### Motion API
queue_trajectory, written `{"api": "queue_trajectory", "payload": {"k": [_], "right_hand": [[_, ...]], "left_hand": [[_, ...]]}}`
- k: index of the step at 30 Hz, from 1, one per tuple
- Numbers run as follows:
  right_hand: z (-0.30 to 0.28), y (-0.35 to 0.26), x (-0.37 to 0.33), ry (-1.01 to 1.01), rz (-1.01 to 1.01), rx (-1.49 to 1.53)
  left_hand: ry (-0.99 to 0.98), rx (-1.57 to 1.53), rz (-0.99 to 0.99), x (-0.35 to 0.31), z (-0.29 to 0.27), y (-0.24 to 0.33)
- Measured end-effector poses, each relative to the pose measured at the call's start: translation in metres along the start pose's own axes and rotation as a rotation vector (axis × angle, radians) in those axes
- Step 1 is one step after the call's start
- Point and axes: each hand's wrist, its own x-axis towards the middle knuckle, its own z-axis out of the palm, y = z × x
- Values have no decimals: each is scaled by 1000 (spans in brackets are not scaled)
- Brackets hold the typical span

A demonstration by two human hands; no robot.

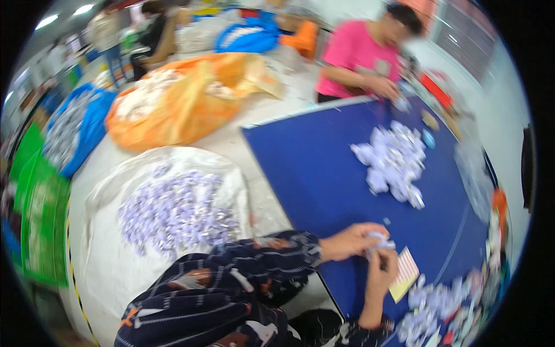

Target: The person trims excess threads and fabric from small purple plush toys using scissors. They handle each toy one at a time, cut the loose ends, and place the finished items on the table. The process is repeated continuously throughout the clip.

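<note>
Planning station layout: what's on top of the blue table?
Mainly, on the blue table: a lavender pile toward the far side, a mixed heap at near right, and a striped sheet beside the right hand. Whatever lies beneath them is covered, so can't be seen.

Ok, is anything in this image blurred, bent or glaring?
Head view: fisheye bending bows the yellow-and-black floor tape, with black beyond the rim; head view: ceiling lights at upper left show bright white; head view: the lavender piece at the left hand and right hand looks soft, so its fine detail can't be read.
</note>
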Motion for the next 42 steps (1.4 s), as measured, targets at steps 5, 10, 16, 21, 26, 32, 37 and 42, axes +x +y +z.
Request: {"api": "queue_trajectory", "payload": {"k": [5, 10, 16, 21, 26, 32, 37, 42], "right_hand": [[-3, 14, 7, -31, 110, -110], [-3, 20, 8, -25, 159, 7], [6, 4, -1, -62, 76, -124], [8, -10, -8, -139, 101, -57], [9, -14, -10, -169, 112, -36], [6, -12, -8, -141, 124, -1], [11, -18, -8, -136, 117, 135], [6, -14, -7, -212, 127, 71]], "left_hand": [[38, 109, 107, -13, 7, 8], [105, 189, 98, -13, 10, 11], [248, 198, 100, -2, 1, 4], [390, 335, 202, -6, 5, 8], [415, 397, 253, -1, -3, -1], [399, 497, 358, -6, 7, 6], [345, 570, 408, -7, 9, 5], [397, 748, 609, -3, 6, 4]]}}
